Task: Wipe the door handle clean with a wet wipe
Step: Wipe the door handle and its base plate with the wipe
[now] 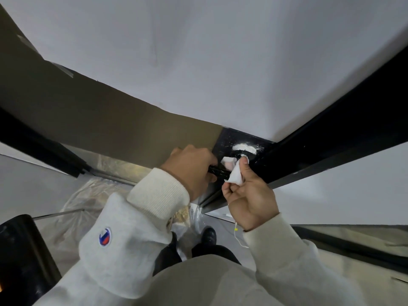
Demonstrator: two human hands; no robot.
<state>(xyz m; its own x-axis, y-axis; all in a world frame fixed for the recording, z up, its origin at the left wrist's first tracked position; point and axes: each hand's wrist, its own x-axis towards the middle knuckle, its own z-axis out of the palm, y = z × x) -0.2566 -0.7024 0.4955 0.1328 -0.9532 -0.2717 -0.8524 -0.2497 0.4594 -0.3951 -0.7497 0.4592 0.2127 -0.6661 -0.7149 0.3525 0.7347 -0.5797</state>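
A black lever door handle (219,172) sticks out from a black door panel (227,140) with white smears around the handle's round base (244,149). My left hand (189,171) is closed around the handle's outer end. My right hand (249,193) pinches a white wet wipe (235,176) between thumb and fingers. The wipe is pressed against the handle near its base, and part of it wraps behind the bar. Both hands hide much of the handle.
The door is covered with white paper (198,62) and brown cardboard (88,107). A black door frame (331,146) runs diagonally at the right. Clear plastic sheeting (88,206) lies on the floor below. My black shoe (208,236) stands beneath the handle. A dark object (19,250) sits at the lower left.
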